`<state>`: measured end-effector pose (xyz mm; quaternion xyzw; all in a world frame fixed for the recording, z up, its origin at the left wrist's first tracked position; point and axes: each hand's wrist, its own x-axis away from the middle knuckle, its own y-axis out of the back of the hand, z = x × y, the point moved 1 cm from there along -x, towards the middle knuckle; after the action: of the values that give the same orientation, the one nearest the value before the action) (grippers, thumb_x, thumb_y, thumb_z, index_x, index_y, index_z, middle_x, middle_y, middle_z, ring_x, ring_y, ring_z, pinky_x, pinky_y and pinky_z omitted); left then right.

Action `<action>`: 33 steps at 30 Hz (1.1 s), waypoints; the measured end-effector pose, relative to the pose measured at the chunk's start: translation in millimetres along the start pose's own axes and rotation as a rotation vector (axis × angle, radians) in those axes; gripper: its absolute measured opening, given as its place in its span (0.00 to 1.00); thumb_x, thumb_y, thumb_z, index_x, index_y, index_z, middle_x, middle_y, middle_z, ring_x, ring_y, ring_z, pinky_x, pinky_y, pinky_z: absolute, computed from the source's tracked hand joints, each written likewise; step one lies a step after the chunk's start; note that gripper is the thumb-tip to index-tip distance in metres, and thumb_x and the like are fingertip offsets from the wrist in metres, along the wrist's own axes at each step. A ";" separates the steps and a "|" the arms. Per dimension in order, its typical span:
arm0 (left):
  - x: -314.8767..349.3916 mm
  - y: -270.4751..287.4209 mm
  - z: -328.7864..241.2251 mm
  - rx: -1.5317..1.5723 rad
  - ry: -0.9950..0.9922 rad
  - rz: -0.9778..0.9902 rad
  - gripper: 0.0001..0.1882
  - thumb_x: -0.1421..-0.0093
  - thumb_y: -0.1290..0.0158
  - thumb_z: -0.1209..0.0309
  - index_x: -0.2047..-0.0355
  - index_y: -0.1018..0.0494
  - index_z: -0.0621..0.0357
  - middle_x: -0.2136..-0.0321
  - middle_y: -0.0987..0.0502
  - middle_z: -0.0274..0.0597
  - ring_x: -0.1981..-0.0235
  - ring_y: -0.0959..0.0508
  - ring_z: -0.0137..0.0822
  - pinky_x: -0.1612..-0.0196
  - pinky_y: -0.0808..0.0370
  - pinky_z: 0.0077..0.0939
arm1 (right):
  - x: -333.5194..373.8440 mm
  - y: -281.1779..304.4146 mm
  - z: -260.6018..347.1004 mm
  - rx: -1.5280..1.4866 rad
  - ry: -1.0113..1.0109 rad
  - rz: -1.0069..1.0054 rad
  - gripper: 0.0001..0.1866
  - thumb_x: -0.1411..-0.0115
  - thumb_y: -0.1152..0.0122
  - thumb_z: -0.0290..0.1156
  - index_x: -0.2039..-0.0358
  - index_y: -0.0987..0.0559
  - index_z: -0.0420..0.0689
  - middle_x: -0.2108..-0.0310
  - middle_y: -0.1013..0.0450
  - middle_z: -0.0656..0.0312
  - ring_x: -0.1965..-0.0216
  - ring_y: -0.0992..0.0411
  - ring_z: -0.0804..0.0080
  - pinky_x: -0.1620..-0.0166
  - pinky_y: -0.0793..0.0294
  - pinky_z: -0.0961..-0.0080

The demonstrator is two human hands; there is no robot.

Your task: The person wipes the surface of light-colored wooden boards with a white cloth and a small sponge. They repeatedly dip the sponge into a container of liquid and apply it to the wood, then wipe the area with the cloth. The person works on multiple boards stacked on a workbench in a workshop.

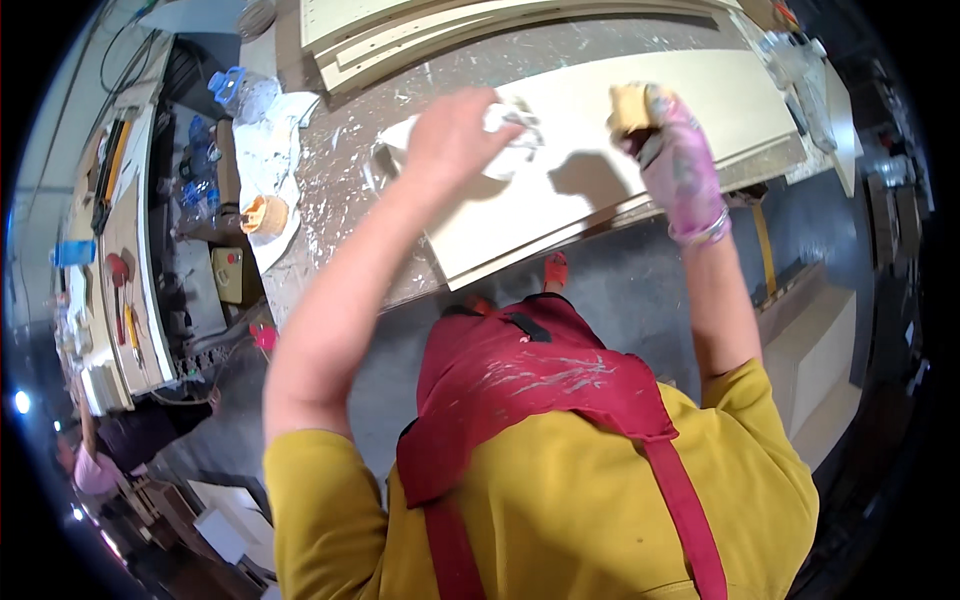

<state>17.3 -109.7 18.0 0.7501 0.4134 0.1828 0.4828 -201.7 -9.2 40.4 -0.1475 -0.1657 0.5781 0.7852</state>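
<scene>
My bare left hand, slightly blurred, is closed on a crumpled white rag over the pale board. Pink stained glove and all, my right hand is raised over the right half of that board. Its fingers grip a yellowish, block-shaped thing; whether it is a sponge or a small tub I cannot tell. A shadow falls on the board between both hands. The board lies flat, its near edge along the front of the paint-spattered bench.
Long boards are stacked at the bench's far side. At left, a white cloth bears an orange tub beside a blue-capped jug. Clear plastic bottles stand far right. A side table holds tools; a person is beyond.
</scene>
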 end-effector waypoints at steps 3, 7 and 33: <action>21.3 -24.9 -46.6 0.185 -0.115 -0.322 0.22 0.48 0.41 0.53 0.62 0.25 0.58 0.69 0.24 0.47 0.63 0.24 0.48 0.59 0.28 0.39 | -38.8 -13.4 17.5 0.154 0.095 0.177 0.13 0.35 0.47 0.34 0.54 0.29 0.41 0.62 0.26 0.59 0.62 0.25 0.74 0.61 0.22 0.79; 48.4 -73.3 -94.2 0.071 -0.102 -0.298 0.24 0.50 0.42 0.51 0.61 0.26 0.57 0.65 0.26 0.45 0.56 0.27 0.45 0.52 0.31 0.44 | -43.2 -97.9 13.9 0.699 0.176 0.775 0.13 0.41 0.41 0.29 0.57 0.27 0.40 0.68 0.25 0.59 0.67 0.24 0.74 0.66 0.23 0.77; 46.4 -93.4 -96.4 0.169 0.064 -0.468 0.23 0.56 0.37 0.58 0.60 0.25 0.52 0.58 0.26 0.42 0.51 0.28 0.47 0.54 0.31 0.46 | -9.7 -214.7 -115.2 1.110 0.492 2.352 0.10 0.50 0.42 0.26 0.65 0.22 0.46 0.75 0.23 0.58 0.73 0.24 0.61 0.71 0.27 0.64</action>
<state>-61.6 0.5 -24.6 0.6656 0.6046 0.0545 0.4341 29.7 -85.0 26.6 0.0361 0.4631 0.8588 -0.2160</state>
